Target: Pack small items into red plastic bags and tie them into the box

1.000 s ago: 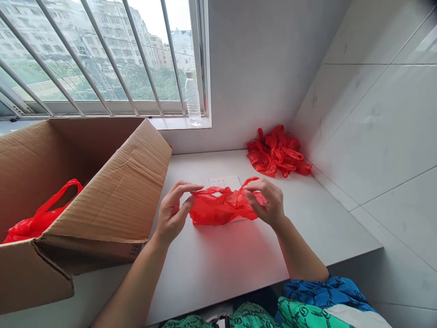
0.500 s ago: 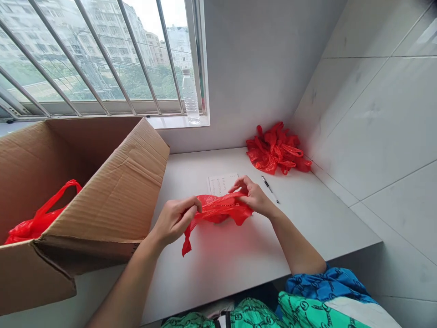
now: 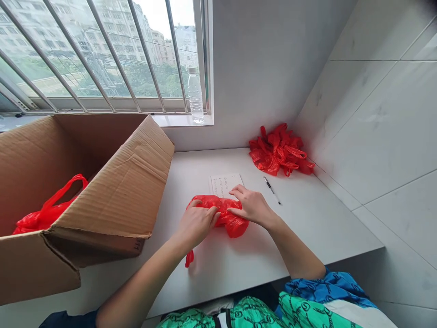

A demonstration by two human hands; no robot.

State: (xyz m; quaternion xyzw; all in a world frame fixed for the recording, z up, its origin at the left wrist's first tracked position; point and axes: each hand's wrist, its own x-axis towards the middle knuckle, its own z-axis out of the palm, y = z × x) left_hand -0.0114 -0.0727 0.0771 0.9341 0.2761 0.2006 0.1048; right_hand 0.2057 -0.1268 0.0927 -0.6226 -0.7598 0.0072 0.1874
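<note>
From the head view: red plastic bag [image 3: 232, 218] bunched just below the printed sheet [image 3: 225, 184], overlapping its edge. Left hand [image 3: 196, 225] on top, fingers curved down; pinch or plain press, impossible to tell. Right hand [image 3: 252, 206] open and low, fingertips resting on the bag. Bag handle [image 3: 189, 258] loose below the sheet. Pen [image 3: 271, 190] right of the sheet, pile of red bags [image 3: 282, 152] beyond it.

Cardboard box [image 3: 112, 182] on desk [image 3: 317, 228] at left, red plastic bag [image 3: 44, 216] inside; heap of red bags [image 3: 280, 152] in far corner; pen [image 3: 271, 189] just beside; printed sheet [image 3: 223, 184]; water bottle [image 3: 195, 98] on window sill [image 3: 180, 120]
</note>
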